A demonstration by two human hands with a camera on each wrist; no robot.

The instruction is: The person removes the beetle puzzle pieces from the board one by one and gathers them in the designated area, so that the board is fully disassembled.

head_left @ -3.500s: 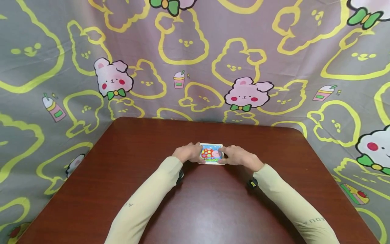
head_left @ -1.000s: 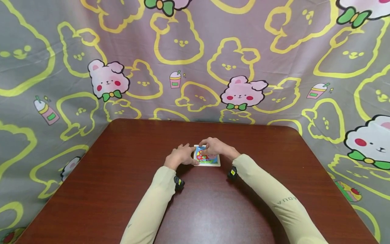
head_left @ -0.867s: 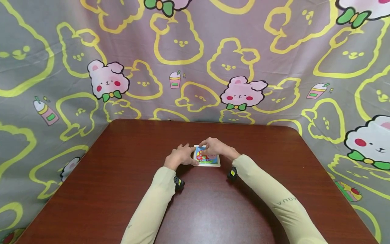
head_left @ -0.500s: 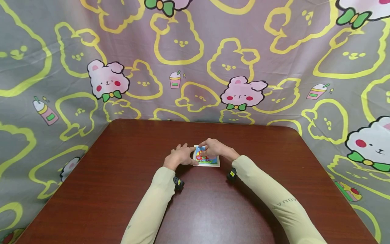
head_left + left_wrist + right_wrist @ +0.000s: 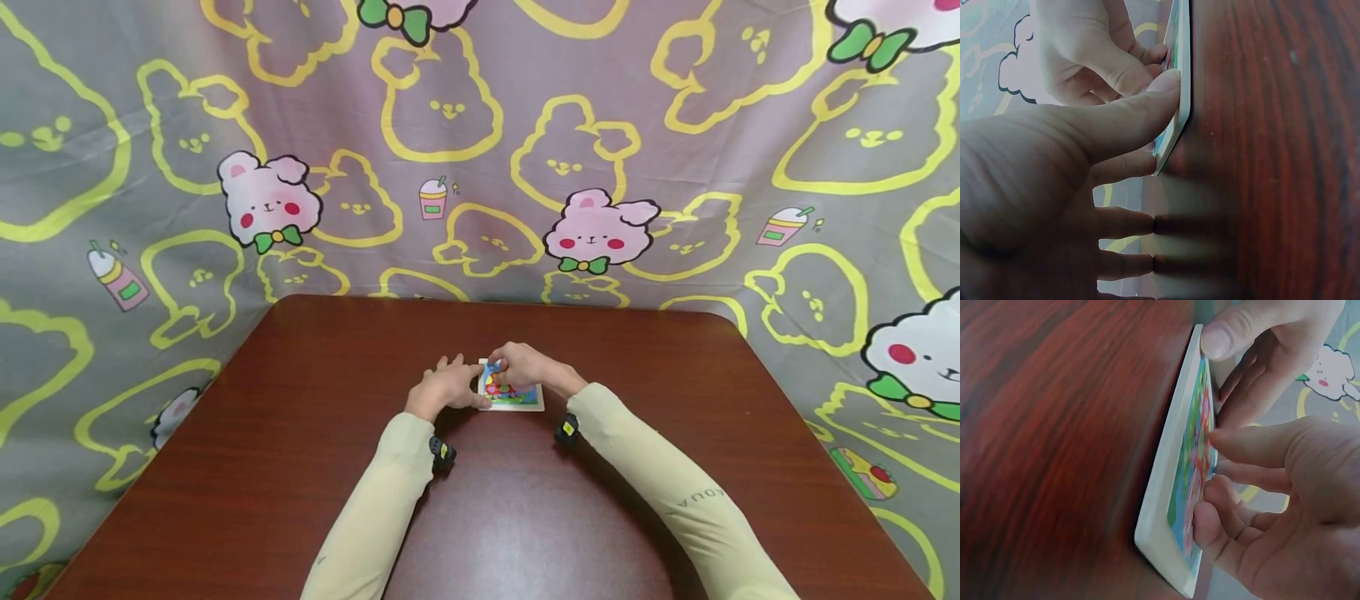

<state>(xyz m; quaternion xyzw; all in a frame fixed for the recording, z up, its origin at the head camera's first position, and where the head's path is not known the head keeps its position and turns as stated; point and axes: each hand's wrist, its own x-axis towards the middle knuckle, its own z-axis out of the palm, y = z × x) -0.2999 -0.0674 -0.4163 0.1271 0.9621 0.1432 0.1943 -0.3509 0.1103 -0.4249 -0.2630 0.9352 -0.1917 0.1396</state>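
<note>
A small flat board [image 5: 517,407] with a thick white rim lies on the table, its bright picture [image 5: 1180,484] facing up. At its left side is my left hand [image 5: 442,387]; the thumb [image 5: 1147,109] presses on the rim and the index finger reaches the corner. The other left fingers [image 5: 1125,223] are straight and spread, tips near the tabletop. Over the picture is my right hand [image 5: 527,367], with its thumb [image 5: 1244,442] extended to the surface and some fingers [image 5: 1213,528] curled against it. Whether these fingertips pinch anything is hidden.
The board rests on a dark red-brown wooden table [image 5: 300,433] with rounded far corners. A grey curtain [image 5: 480,75] with yellow cartoon outlines hangs behind it. Black wrist devices [image 5: 442,454] sit under both forearms.
Since the earliest frame, my right hand has left the board's right side and moved left over the picture. Over the last second, the hands and board have hardly moved.
</note>
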